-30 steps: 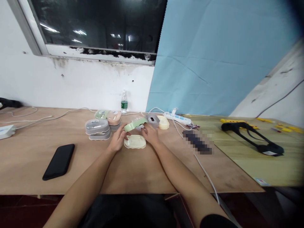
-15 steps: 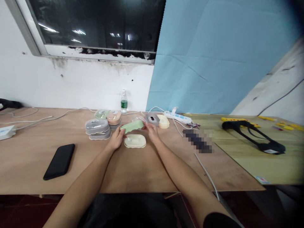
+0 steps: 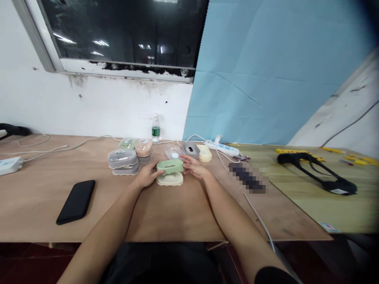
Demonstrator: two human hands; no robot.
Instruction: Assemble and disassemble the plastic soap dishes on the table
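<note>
Between my hands is a green oval plastic cover with a narrow slot in its top. My left hand grips its left end, and my right hand holds the right end with fingers closed on the edge. Just under and in front of the cover lies a shallow cream plastic tray, its rear part hidden by the cover. Whether the two touch I cannot tell. Behind my right hand are a clear plastic bag, a grey slotted cover and a stack of cream trays.
Stacked grey boxes, a pink box and a green box stand left of my hands. A water bottle is at the wall. A black phone lies front left; a power strip and cables run behind.
The green cover has come down and toward me over the cream tray, turned level with its slotted top showing. Both hands moved with it. The view shifted slightly.
</note>
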